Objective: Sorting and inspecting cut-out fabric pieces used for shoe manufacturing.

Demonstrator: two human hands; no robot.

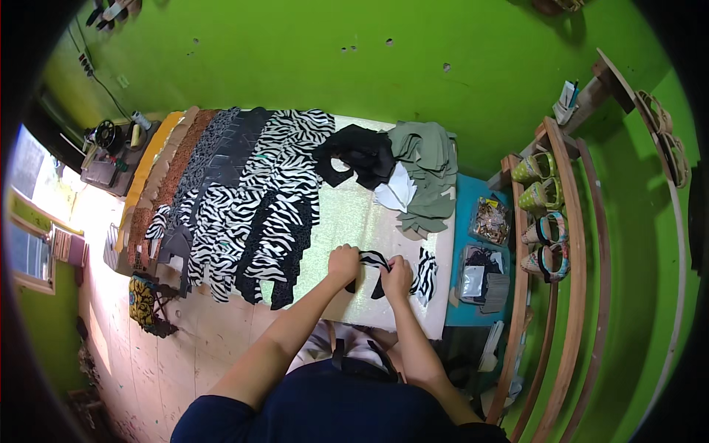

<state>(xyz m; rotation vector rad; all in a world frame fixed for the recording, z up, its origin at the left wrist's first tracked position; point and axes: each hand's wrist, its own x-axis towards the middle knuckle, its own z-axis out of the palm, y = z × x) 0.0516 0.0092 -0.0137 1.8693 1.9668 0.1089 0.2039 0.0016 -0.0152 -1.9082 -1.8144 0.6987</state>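
Note:
Between my hands a curved black-and-white zebra-print cut piece [375,258] is stretched just above the table's pale top. My left hand [343,264] closes on its left end, and my right hand [397,277] pinches the right end. Dark parts of material show below both hands; whether they belong to the same piece I cannot tell. Right beside my right hand lie more zebra-print pieces [426,277]. To the left, overlapping rows of zebra-print cut pieces [221,229] cover the table. Farther back sit a bunched black cloth [362,155], white pieces [396,190] and grey-green pieces [425,162].
Rows of mustard, brown and grey pieces [214,148] fill the table's far left. A sewing machine [107,136] stands beyond them. Clear plastic boxes [492,220] rest on a teal surface at right. A wooden rack [565,295] holds patterned sandals [544,229]. A patterned stool [148,303] stands at left.

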